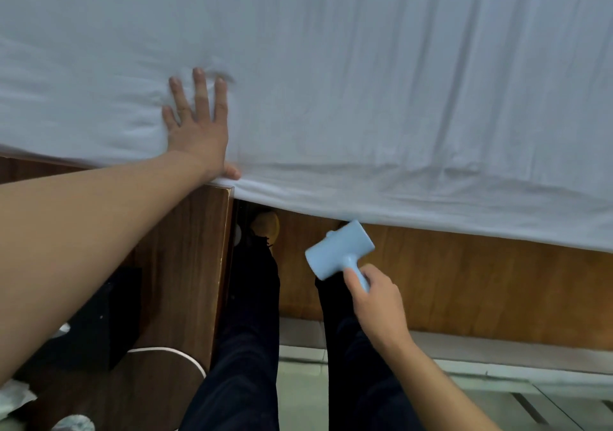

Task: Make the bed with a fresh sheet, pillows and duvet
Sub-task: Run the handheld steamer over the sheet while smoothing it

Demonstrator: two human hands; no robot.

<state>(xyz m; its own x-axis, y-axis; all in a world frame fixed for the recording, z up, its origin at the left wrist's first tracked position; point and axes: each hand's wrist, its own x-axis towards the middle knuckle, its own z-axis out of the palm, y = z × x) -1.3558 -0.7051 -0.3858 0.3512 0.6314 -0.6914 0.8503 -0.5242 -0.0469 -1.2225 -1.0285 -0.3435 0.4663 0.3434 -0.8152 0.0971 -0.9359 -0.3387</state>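
Note:
A white sheet (365, 82) covers the mattress across the whole upper view, with long creases on the right and small wrinkles on the left. My left hand (197, 125) lies flat on the sheet near the mattress edge, fingers straight and spread, thumb at the edge. My right hand (378, 301) grips the handle of a light blue lint roller (340, 249), held below the mattress edge in front of the bed's wooden side. No pillows or duvet are in view.
The wooden bed frame side panel (464, 281) runs under the sheet edge. A dark wooden bedside cabinet (185, 264) stands at the left, close against the bed. My legs in dark trousers (245, 347) stand between them on a pale tiled floor (497, 397).

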